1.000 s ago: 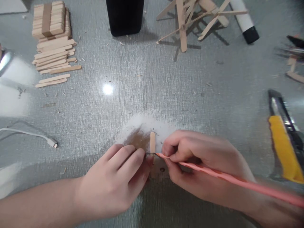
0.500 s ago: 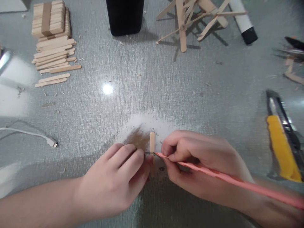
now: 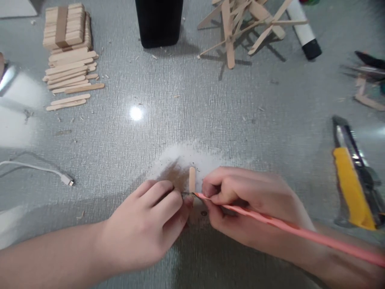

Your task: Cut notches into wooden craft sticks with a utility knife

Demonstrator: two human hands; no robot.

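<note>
A pale wooden craft stick (image 3: 192,179) lies lengthwise away from me, its lower part partly covered by fingers. My left hand (image 3: 150,220) is closed, its fingertips pressed at the stick's left side. A thin dark edge runs from those fingertips across the stick; what it belongs to is hidden. In my right hand (image 3: 240,200) is a long pink pencil (image 3: 288,228), pinched close to its dark point. That point touches or nearly touches the stick beside the left fingertips.
Stacked craft sticks (image 3: 67,76) lie at the back left, near a white cable (image 3: 39,165). A black container (image 3: 159,24) stands at the back, beside a stick structure (image 3: 230,40) and a white tube (image 3: 302,32). A yellow box cutter (image 3: 353,188) lies right. Pale and brown patches (image 3: 174,174) mark the tabletop.
The view has shifted slightly, so the surrounding things sit a little differently in the picture. Both hands keep nearly the same grip and place at the stick.
</note>
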